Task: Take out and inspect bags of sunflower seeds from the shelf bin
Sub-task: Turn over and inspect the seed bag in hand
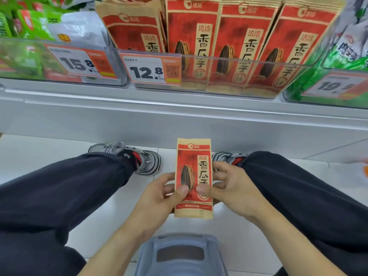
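Note:
A red and tan bag of sunflower seeds (193, 166) is held upright between my knees, its printed front facing me. My left hand (159, 194) grips its left edge, thumb pressed on the front. My right hand (229, 186) grips its right edge, thumb also on the front, fingers behind. Up on the shelf, a clear plastic bin (239, 76) holds several more of the same bags (245, 46) standing in rows.
Price tags reading 12.8 (151, 70) and 15.8 (79, 62) hang on the bin fronts. Green snack bags (29, 24) fill the left bin, others the right bin (338, 56). A grey stool (179, 253) sits below me. My legs and sneakers flank the white floor.

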The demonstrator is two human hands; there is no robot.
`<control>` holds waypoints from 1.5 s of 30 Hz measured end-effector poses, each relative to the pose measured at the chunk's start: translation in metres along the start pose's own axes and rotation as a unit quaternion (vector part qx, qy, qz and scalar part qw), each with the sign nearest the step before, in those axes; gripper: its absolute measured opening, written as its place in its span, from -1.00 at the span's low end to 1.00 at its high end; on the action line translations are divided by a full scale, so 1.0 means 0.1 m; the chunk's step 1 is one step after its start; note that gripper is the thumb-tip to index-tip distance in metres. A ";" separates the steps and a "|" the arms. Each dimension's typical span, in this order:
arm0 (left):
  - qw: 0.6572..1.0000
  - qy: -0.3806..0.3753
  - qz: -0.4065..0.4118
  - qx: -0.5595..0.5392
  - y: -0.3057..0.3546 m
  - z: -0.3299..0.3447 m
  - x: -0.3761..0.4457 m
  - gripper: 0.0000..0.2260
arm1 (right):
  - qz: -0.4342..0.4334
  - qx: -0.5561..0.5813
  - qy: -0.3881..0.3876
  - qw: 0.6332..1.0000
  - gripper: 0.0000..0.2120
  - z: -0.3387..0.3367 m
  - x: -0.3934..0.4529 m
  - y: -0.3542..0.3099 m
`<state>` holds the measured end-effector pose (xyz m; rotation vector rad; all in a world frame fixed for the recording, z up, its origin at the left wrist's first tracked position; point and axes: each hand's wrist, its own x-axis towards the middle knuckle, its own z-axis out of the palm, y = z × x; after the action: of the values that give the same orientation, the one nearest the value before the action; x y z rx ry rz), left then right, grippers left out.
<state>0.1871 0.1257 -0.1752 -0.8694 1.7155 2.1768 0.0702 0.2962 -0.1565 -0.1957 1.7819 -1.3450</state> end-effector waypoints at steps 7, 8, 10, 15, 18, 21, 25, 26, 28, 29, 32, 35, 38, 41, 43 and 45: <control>0.999 0.033 -0.003 -0.036 -0.08 0.01 0.05 -0.59 | 0.030 -0.023 -0.098 0.994 -0.33 -0.09 0.03 0.00; 0.999 0.034 -0.005 -0.040 -0.08 0.01 0.05 -0.59 | 0.031 -0.020 -0.101 0.994 -0.35 -0.09 0.03 0.00; 0.999 0.032 -0.008 -0.041 -0.09 0.02 0.05 -0.59 | 0.034 -0.013 -0.105 0.994 -0.38 -0.10 0.03 0.00; 0.999 0.044 -0.002 -0.018 -0.08 0.02 0.05 -0.56 | 0.028 -0.018 -0.104 0.994 -0.39 -0.09 0.04 0.00; 0.999 0.046 0.022 0.019 -0.02 -0.01 0.05 -0.59 | 0.006 -0.039 -0.086 0.996 -0.41 -0.06 0.07 0.05; 0.997 0.073 0.031 -0.001 0.06 0.00 0.03 -0.70 | -0.009 -0.077 -0.090 0.993 -0.52 -0.08 0.09 0.10; 0.992 0.119 0.033 -0.002 0.07 0.01 0.03 -0.76 | -0.002 -0.144 -0.129 0.981 -0.64 -0.07 0.10 0.12; 0.992 0.117 0.035 0.007 0.07 0.01 0.03 -0.77 | -0.005 -0.168 -0.128 0.977 -0.65 -0.07 0.10 0.13; 0.993 0.107 0.044 0.018 0.06 0.02 0.03 -0.77 | -0.017 -0.210 -0.105 0.972 -0.60 -0.06 0.10 0.15; 0.994 0.099 0.049 0.023 0.06 0.04 0.02 -0.75 | -0.024 -0.216 -0.081 0.973 -0.54 -0.04 0.09 0.15; 0.994 0.073 0.058 0.056 0.03 0.11 -0.02 -0.70 | -0.063 -0.216 0.008 0.974 -0.48 0.07 0.05 0.14; 0.992 0.057 0.070 0.093 -0.02 0.18 -0.07 -0.71 | -0.073 -0.230 0.034 0.970 -0.51 0.19 -0.01 0.15; 0.989 0.054 0.079 0.110 -0.02 0.19 -0.10 -0.63 | -0.072 -0.185 0.013 0.980 -0.50 0.26 -0.05 0.19; 0.981 0.082 0.101 0.142 -0.01 0.17 -0.10 -0.58 | -0.065 -0.168 -0.004 0.984 -0.57 0.32 -0.06 0.19; 0.974 0.099 0.122 0.162 -0.02 0.16 -0.09 -0.59 | -0.061 -0.155 -0.006 0.986 -0.68 0.35 -0.07 0.17; 0.972 0.102 0.134 0.162 -0.04 0.16 -0.07 -0.65 | -0.065 -0.138 0.002 0.988 -0.75 0.39 -0.09 0.16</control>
<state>0.1897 0.1427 -0.1719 -0.8381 2.3277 1.9256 0.1085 0.2802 -0.1664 -0.4682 1.9838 -1.1819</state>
